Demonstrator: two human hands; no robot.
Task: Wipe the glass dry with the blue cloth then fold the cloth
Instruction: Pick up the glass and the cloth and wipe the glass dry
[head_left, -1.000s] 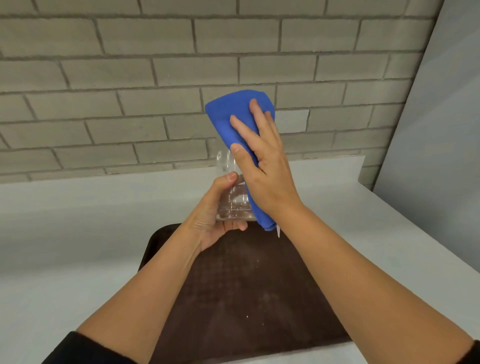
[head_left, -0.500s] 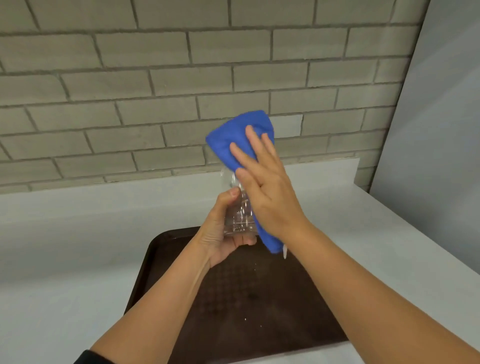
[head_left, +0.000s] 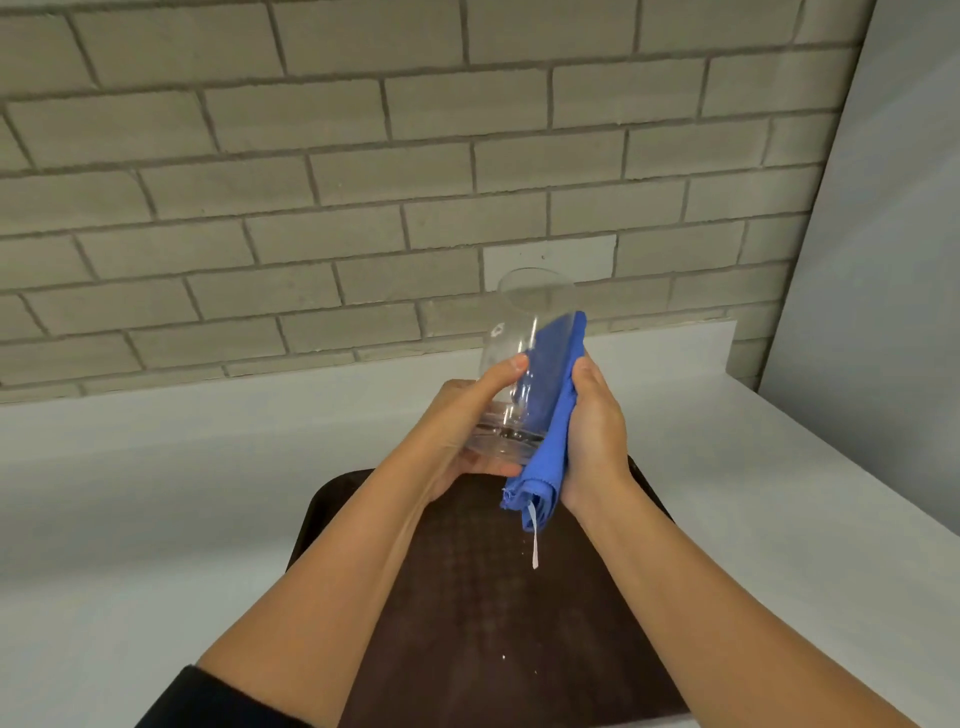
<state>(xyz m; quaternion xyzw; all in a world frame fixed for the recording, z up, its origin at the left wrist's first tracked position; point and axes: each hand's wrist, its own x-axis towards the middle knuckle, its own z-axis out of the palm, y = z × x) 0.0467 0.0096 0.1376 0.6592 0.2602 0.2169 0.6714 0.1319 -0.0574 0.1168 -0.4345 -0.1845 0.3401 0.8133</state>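
Note:
A clear drinking glass (head_left: 524, 332) is held in the air above the tray, tilted with its open rim up and away from me. My left hand (head_left: 467, 415) grips its lower part and base, thumb on the near wall. The blue cloth (head_left: 550, 415) is pressed along the right side of the glass, and part of it shows through the glass wall. My right hand (head_left: 597, 431) holds the cloth against the glass. The cloth's lower end hangs bunched below the glass, with a white tag (head_left: 534, 540) dangling from it.
A dark brown tray (head_left: 467, 649) lies on the white counter (head_left: 156, 519) under my forearms, with a few droplets on it. A grey brick wall (head_left: 363, 182) rises behind the counter. A plain panel (head_left: 893, 260) closes off the right side.
My right hand slid the cloth down off the top of the glass to its right side. The rim is now uncovered. Both hands and the glass sit lower in view.

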